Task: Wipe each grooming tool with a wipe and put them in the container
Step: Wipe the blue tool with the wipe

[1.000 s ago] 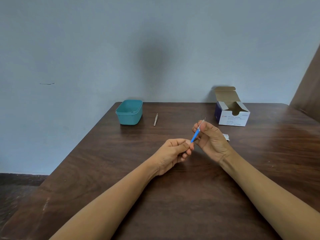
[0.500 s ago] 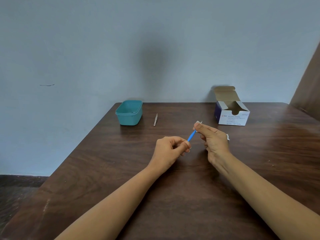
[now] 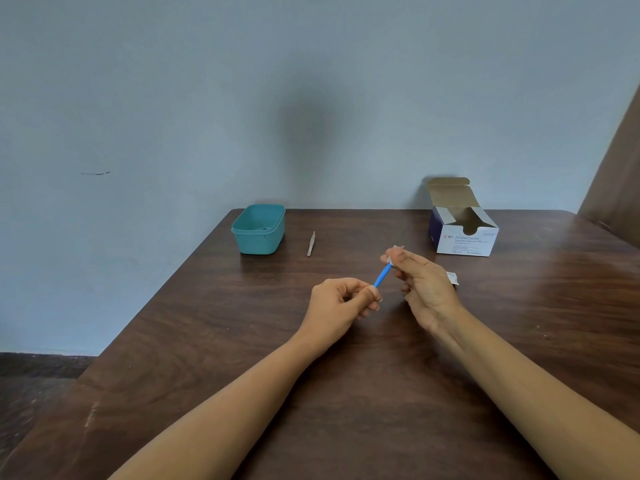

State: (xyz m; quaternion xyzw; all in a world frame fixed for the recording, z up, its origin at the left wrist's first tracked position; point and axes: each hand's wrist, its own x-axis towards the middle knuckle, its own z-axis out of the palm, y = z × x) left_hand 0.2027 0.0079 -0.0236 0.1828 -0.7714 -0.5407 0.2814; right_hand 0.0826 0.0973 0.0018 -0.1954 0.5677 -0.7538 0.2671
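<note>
Above the worktop's (image 3: pixel 346 393) middle the right hand (image 3: pixel 420 285), pinching the wipe (image 3: pixel 390 260), has slid up to the tip of the blue tool (image 3: pixel 382 276) while the left hand (image 3: pixel 341 304) pinches its base, so it seems nearly ready for the container (image 3: pixel 259 230) at the far left corner.

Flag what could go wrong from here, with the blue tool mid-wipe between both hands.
1. The left hand pinches only the end of the blue tool, so the right hand pulling the wipe along it could tug it loose onto the table.
2. The tool's thin tip pokes out past the right fingers and might prick them.
3. The metal tool beside the teal container lies untouched and could be skipped.
</note>
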